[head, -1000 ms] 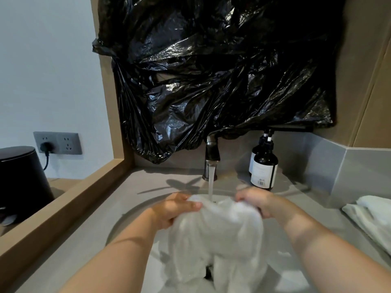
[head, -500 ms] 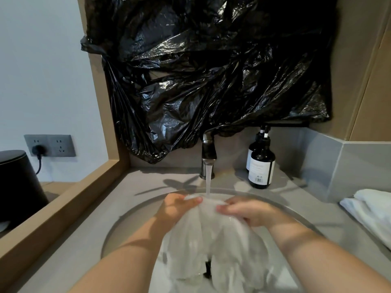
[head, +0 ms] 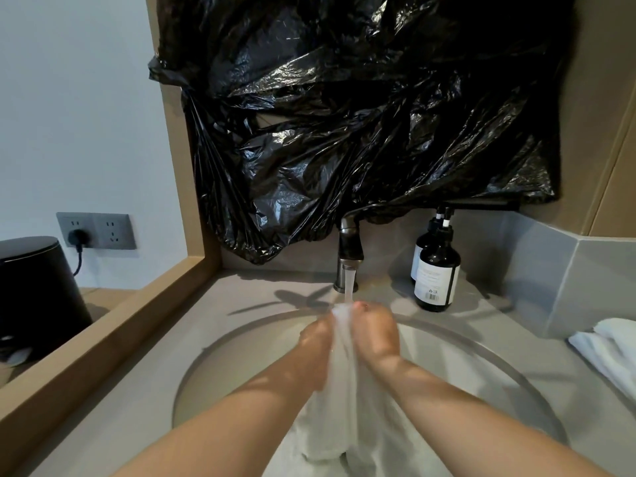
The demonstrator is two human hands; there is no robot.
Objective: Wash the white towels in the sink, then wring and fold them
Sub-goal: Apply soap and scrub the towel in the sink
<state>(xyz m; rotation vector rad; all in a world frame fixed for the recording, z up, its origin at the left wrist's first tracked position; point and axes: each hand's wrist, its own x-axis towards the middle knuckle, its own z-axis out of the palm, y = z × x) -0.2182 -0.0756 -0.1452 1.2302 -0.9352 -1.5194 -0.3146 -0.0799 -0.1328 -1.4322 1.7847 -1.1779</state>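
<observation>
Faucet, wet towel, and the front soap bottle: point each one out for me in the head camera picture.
faucet point(head: 350, 246), head view, on the dark upper body of the spout.
wet towel point(head: 347, 407), head view, on the hanging fabric, about mid-length.
front soap bottle point(head: 432, 284), head view, on its pale label.

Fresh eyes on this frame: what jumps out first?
The crinkled black plastic bag hanging on the wall behind the faucet fills the top half. Below it, at centre, the left hand and right hand grip a wet white towel, bunched under the running faucet over the sink. Two dark pump bottles stand right of the faucet, and more white towels lie at the right edge.
</observation>
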